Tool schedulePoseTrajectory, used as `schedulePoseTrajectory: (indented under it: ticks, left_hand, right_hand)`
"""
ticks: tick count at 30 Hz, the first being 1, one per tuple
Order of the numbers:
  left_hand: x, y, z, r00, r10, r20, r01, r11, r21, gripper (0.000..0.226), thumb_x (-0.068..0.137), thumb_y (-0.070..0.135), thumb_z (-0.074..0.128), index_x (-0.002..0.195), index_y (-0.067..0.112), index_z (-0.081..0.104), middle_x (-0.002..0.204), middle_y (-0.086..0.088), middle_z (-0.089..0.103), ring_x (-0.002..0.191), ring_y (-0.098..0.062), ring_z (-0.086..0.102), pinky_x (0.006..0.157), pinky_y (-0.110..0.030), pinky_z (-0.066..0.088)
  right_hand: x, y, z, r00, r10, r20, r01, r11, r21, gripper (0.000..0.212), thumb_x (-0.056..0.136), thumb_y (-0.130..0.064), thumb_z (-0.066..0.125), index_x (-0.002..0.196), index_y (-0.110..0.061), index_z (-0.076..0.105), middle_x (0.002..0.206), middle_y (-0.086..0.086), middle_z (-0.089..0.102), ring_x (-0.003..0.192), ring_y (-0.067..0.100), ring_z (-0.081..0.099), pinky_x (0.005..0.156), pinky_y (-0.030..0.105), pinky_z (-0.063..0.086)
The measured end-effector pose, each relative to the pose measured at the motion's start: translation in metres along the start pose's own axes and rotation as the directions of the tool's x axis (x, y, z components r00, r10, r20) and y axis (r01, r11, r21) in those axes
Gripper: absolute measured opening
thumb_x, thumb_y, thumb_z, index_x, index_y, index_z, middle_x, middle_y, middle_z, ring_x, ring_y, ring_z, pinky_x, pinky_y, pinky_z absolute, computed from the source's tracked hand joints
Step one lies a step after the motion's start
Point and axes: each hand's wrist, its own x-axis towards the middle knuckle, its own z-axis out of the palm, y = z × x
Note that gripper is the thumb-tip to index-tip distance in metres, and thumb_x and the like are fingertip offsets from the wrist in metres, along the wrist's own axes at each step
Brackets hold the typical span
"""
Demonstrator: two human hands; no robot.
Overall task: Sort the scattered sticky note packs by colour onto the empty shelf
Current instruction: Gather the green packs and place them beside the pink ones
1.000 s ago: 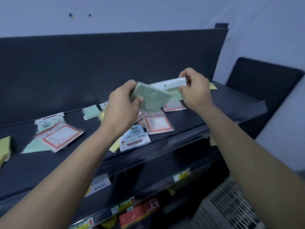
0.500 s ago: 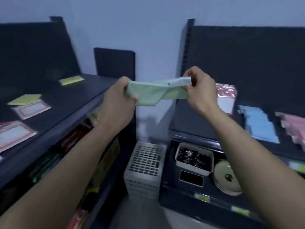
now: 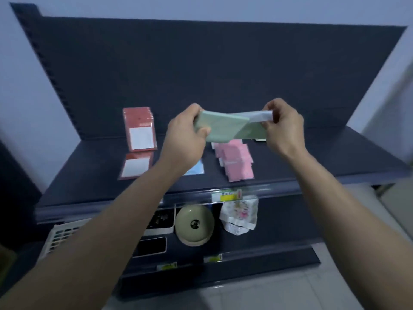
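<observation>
I hold green sticky note packs above the dark shelf. My left hand grips one green pack by its left end. My right hand pinches the white header of a second green pack that lies partly under the first. On the shelf below stand sorted groups: red-framed packs at the left with another red one in front, a blue pack partly hidden by my left wrist, and a pile of pink packs in the middle.
The shelf's right part is bare dark surface. A price label strip runs along its front edge. The lower shelf carries a round green dish, a patterned bag and a dark tray. A white slatted basket stands at lower left.
My view has swung from the scattered-pack shelf on the left round to the sorting shelf, which now faces me. Both hands kept hold of the green packs throughout.
</observation>
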Motion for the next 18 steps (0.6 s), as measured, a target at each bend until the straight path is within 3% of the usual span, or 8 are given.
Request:
schedulePoseTrajectory:
  ticks: [4, 9, 18]
  left_hand:
    - [0.028, 0.012, 0.057, 0.998, 0.015, 0.053, -0.013, 1.000, -0.025, 0.011, 0.083, 0.001, 0.059, 0.085, 0.008, 0.050, 0.068, 0.010, 0.046, 0.063, -0.007, 0.042, 0.057, -0.022, 0.032]
    - [0.064, 0.011, 0.108, 0.993, 0.004, 0.116, 0.001, 0.999, -0.044, 0.008, 0.083, 0.002, 0.059, 0.088, 0.004, 0.052, 0.081, -0.004, 0.053, 0.075, -0.019, 0.047, 0.068, -0.031, 0.038]
    - [0.136, -0.012, 0.173, 0.982, -0.007, 0.190, 0.022, 0.997, -0.075, 0.012, 0.084, -0.002, 0.055, 0.082, 0.006, 0.046, 0.075, 0.003, 0.047, 0.065, -0.009, 0.044, 0.052, -0.012, 0.035]
  right_hand:
    - [0.024, 0.054, -0.031, 0.998, 0.056, -0.023, -0.057, 0.997, -0.052, 0.028, 0.077, 0.008, 0.043, 0.082, -0.018, 0.052, 0.074, 0.001, 0.058, 0.071, 0.022, 0.052, 0.058, 0.031, 0.041]
    - [0.053, 0.106, -0.041, 0.989, 0.143, -0.041, -0.146, 0.984, -0.099, 0.028, 0.078, 0.007, 0.037, 0.086, -0.015, 0.053, 0.080, 0.005, 0.059, 0.073, 0.021, 0.050, 0.057, 0.028, 0.037]
    - [0.119, 0.167, -0.021, 0.966, 0.254, 0.047, -0.241, 0.952, -0.187, 0.028, 0.076, 0.005, 0.038, 0.085, -0.015, 0.056, 0.081, 0.003, 0.059, 0.080, 0.024, 0.055, 0.064, 0.029, 0.042]
